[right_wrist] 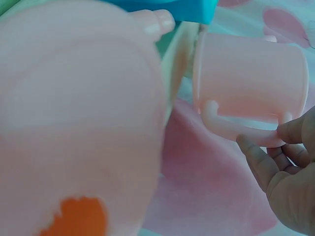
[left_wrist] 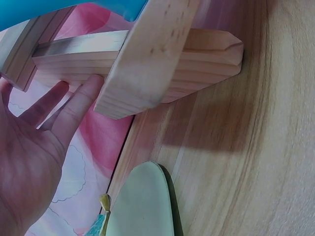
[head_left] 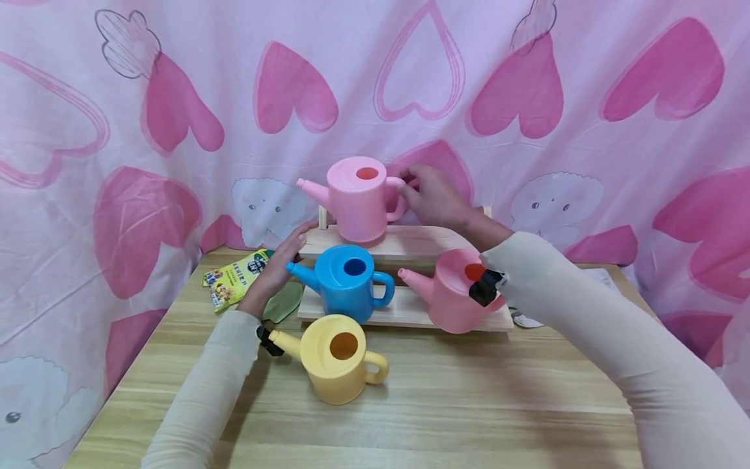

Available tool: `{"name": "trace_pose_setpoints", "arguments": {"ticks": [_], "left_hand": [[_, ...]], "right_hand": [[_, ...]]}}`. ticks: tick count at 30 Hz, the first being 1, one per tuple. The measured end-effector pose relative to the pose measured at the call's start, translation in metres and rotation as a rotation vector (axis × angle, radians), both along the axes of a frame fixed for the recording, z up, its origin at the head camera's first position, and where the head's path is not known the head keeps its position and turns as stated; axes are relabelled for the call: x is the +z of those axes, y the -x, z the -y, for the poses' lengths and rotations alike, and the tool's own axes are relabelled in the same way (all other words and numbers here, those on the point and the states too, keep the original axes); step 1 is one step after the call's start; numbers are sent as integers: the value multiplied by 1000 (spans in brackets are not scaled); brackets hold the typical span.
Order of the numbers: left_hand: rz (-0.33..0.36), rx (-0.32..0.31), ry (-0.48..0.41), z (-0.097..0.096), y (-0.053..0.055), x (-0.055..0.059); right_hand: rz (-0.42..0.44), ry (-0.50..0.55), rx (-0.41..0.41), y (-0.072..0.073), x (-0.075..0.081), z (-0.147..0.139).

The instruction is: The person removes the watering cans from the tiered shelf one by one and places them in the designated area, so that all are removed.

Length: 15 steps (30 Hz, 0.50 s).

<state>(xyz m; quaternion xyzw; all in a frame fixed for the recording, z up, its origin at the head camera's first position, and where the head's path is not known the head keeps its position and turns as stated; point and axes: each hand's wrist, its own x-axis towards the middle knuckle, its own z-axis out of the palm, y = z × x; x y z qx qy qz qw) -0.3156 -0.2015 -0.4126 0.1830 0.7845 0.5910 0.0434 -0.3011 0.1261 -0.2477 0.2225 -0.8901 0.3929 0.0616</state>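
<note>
A pink watering can (head_left: pixel 359 202) is upright at the upper board of a small two-tier wooden rack (head_left: pixel 410 241), its spout toward the left. My right hand (head_left: pixel 433 195) pinches its handle (right_wrist: pixel 246 133) between thumb and fingers. Against the rack's left end, my left hand (head_left: pixel 284 257) rests with fingers extended, fingertips near the wooden side piece (left_wrist: pixel 147 59). On the lower board are a blue watering can (head_left: pixel 344 290) and a second pink watering can (head_left: pixel 451 299), partly covered by my right wrist. A yellow watering can (head_left: pixel 335 368) stands on the table in front.
Yellow printed packets (head_left: pixel 237 280) and a pale green flat rounded object (head_left: pixel 284 302) lie left of the rack on the wooden table (head_left: pixel 439 417). A whitish item (head_left: pixel 525 319) sits at its right end. Behind hangs a pink heart-patterned curtain (head_left: pixel 351 39).
</note>
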Motion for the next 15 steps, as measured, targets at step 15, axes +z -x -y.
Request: {"name": "trace_pose_setpoints", "arguments": {"ticks": [15], "left_hand": [[-39, -31, -53, -2, -1, -3]], "right_hand": [[-106, -26, -10, -33, 23, -33]]}}
